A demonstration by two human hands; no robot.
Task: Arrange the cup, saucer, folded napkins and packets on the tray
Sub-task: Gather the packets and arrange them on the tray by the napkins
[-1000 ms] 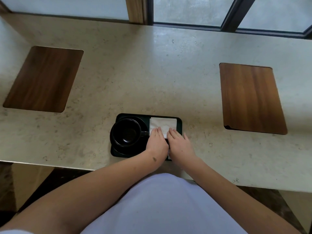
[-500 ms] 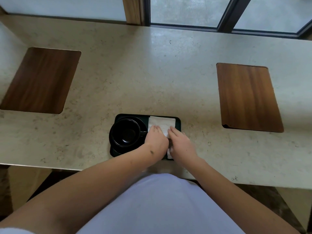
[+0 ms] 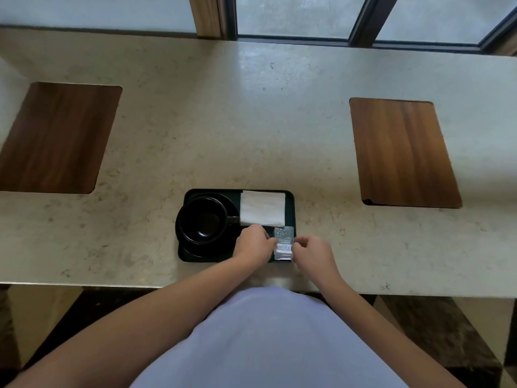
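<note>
A small black tray (image 3: pixel 292 208) lies near the front edge of the stone counter. On its left half a black cup (image 3: pixel 202 219) stands on a black saucer (image 3: pixel 193 249), handle pointing right. A folded white napkin (image 3: pixel 262 208) lies flat in the tray's far right corner. Just below it rest small packets (image 3: pixel 284 242), one silvery, one white with print. My left hand (image 3: pixel 251 243) pinches the packets' left edge and my right hand (image 3: pixel 313 252) pinches their right edge, both over the tray's near right corner.
Two wooden inlays are set into the counter, one at the far left (image 3: pixel 56 135) and one at the right (image 3: pixel 402 152). Window frames (image 3: pixel 361 21) run along the back. The counter's front edge (image 3: pixel 112 284) is close to my body.
Both hands have slid back off the napkin toward me and now hold the packets by their sides. The napkin lies uncovered.
</note>
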